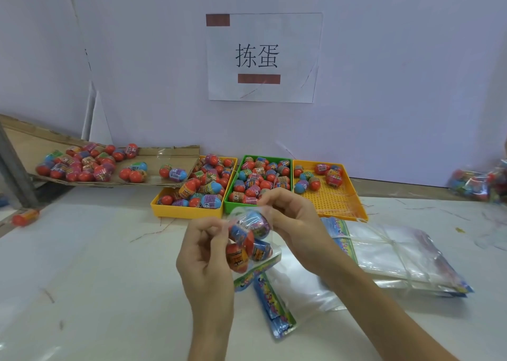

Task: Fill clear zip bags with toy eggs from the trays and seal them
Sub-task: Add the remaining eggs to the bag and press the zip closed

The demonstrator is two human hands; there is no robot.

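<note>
At the centre of the frame, both hands held a clear zip bag (248, 241) up above the white worktop (96, 264). The left hand (204, 253) had its fingers (216, 227) curled, pinching the bag's upper left edge. The right hand (292, 223) pinched the upper right edge, its fingers (270, 198) bent around the plastic. Inside the bag sat a few toy eggs (244, 237), red, orange and blue, crowded together and touching.

Behind the hands, three trays stood side by side near the wall. A yellow tray (189, 211) on the left was heaped with eggs, and a green tray (228, 207) in the middle was likewise full. A second yellow tray (337, 198) on the right held only a handful at its far end.

At the upper left, a cardboard sheet (153, 155) carried more eggs, and a stray egg (26, 216) lay alone near the left edge. At the right, a bundled stack of empty bags (397, 253) lay on the worktop, and a loose empty bag (277, 316) lay just under the hands. Filled bags (480, 182) showed blurred at the right edge. A paper sign (263, 56) hung on the wall.
</note>
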